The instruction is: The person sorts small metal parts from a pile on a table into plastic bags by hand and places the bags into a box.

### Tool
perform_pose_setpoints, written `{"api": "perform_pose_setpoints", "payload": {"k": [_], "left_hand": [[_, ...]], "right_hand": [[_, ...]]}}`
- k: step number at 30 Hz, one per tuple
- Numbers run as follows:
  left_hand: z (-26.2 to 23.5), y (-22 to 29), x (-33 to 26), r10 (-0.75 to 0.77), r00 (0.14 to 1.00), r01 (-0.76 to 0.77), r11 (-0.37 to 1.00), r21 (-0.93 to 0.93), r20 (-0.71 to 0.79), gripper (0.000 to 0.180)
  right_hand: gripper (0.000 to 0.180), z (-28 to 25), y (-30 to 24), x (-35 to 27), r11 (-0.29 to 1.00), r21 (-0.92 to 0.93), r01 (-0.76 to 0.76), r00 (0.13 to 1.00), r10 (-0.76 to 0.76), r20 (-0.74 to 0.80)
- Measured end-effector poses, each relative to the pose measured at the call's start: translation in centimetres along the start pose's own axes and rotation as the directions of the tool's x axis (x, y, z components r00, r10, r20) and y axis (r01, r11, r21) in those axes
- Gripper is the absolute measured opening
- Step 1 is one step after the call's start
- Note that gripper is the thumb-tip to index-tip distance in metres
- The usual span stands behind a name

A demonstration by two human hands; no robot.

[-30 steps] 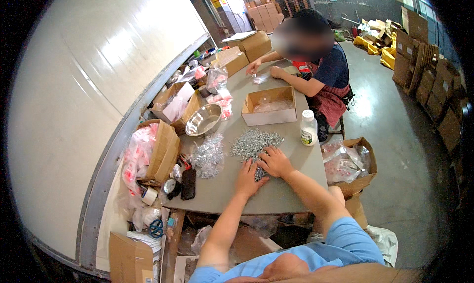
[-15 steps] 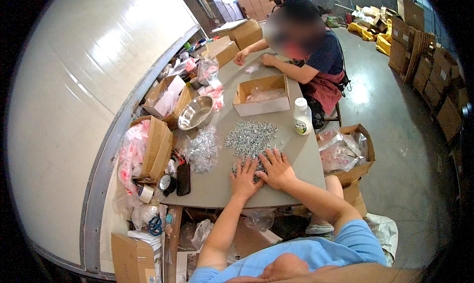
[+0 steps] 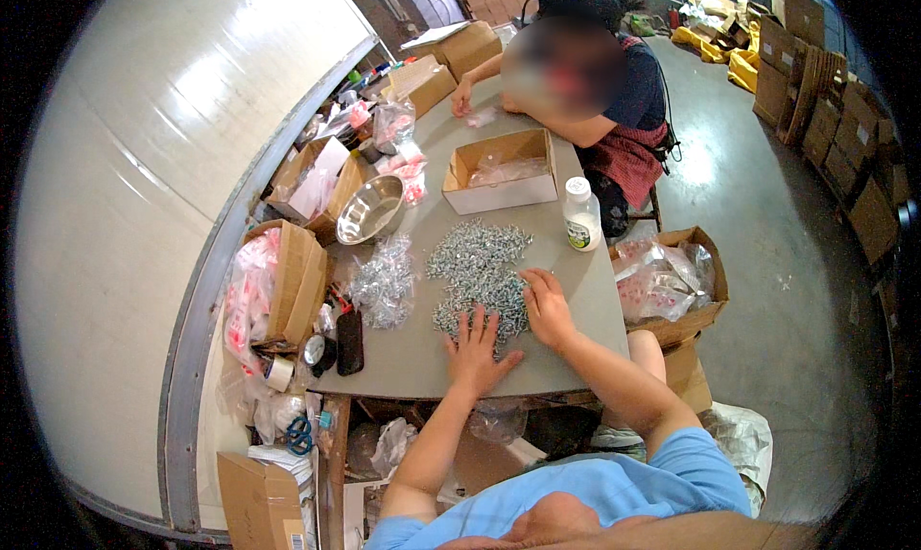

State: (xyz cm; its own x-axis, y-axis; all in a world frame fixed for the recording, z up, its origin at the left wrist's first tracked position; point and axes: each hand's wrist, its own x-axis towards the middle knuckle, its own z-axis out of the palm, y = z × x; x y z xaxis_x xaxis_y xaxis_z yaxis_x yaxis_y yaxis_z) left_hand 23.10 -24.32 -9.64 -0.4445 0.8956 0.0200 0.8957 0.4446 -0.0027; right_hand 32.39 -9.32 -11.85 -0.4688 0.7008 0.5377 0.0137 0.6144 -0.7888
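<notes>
A spread heap of small silvery screws [image 3: 478, 274] covers the middle of the grey table [image 3: 413, 368]. My left hand [image 3: 477, 354] lies at the heap's near edge, fingers spread and their tips on the screws. At the heap's right side is my right hand [image 3: 547, 310], its fingers stretched out with the tips beside the screws. Neither hand holds anything. Left of the heap lies a pile of clear plastic packets [image 3: 381, 283], their contents too small to make out.
Beyond the heap stand a cardboard box [image 3: 499, 198] with clear bags, a white-capped bottle [image 3: 581, 214] and a steel bowl [image 3: 370, 210]. A black phone [image 3: 350, 343] lies near left, beside an open carton [image 3: 299, 286]. A co-worker [image 3: 641, 94] sits across, hands on the table.
My right hand has moved right, away from my left hand, to the heap's edge. More of the screws now show between them. The view has shifted slightly.
</notes>
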Motion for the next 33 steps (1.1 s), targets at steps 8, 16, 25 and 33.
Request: {"api": "perform_pose_setpoints", "payload": {"k": [8, 16, 25, 33], "left_hand": [[-0.9, 0.6, 1.8, -0.079, 0.995, 0.077, 0.997, -0.031, -0.065, 0.082], [-3.6, -3.6, 15.2, 0.084, 0.897, -0.110, 0.993, -0.035, -0.434, 0.058], [-4.2, -6.4, 35.9, 0.077, 0.966, -0.132, 0.968, -0.213, -0.248, 0.035], [2.4, -11.6, 46.8, 0.331, 0.934, -0.338, 0.941, 0.030, 0.136, 0.034]], "right_hand": [[0.027, -0.2, 0.5, 0.4, 0.999, -0.026, -0.021, 0.998, 0.019, -0.052], [0.018, 0.0, -0.4, 1.4, 1.000, 0.010, 0.023, 0.995, -0.024, 0.098], [0.010, -0.5, 0.7, 2.1, 0.990, 0.131, 0.057, 0.970, -0.085, 0.226], [0.012, 0.0, -0.9, 1.0, 0.988, 0.116, 0.098, 0.936, -0.131, 0.327]]}}
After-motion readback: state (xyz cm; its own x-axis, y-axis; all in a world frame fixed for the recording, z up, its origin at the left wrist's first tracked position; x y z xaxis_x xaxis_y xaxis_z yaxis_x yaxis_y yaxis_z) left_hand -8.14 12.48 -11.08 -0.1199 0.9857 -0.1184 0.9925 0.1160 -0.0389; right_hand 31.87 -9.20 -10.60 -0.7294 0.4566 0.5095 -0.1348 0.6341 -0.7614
